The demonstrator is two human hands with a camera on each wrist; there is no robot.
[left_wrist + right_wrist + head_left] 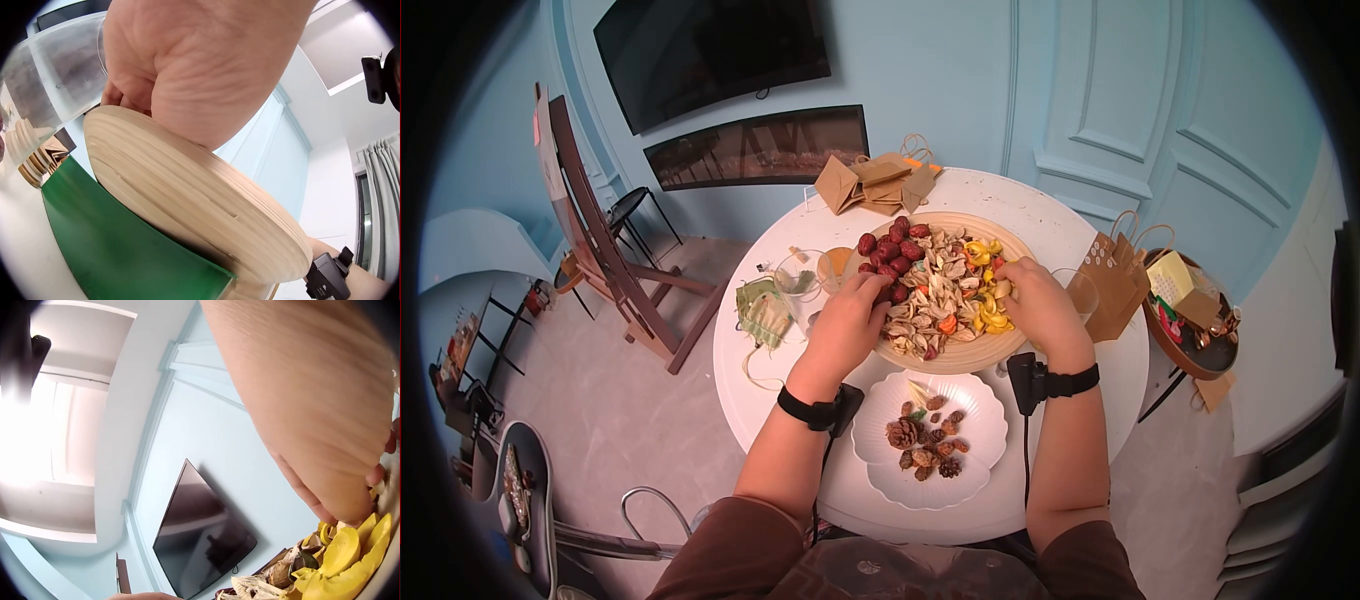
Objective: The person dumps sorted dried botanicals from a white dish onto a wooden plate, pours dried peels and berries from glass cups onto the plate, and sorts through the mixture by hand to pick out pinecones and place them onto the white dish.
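Note:
A round wooden plate (990,362) carries dark red dried dates, pale dried petals (940,275) and yellow dried slices (992,318). My left hand (845,325) lies over its left rim, fingertips at the red dates (890,250). In the left wrist view, the heel of the left hand (206,69) is at the rim, which hides most of its fingers. On the opposite side, my right hand (1045,305) reaches down among the yellow slices, also close below the right hand (325,437) in the right wrist view. I cannot tell whether either hand grips anything.
Nearer me stands a white scalloped plate (875,470) with pinecones. Clear cups (798,283) and a green pouch (765,312) are at the left. Paper bags stand behind and a brown paper bag (1112,300) at right. A green panel (119,244) shows beneath the wooden plate.

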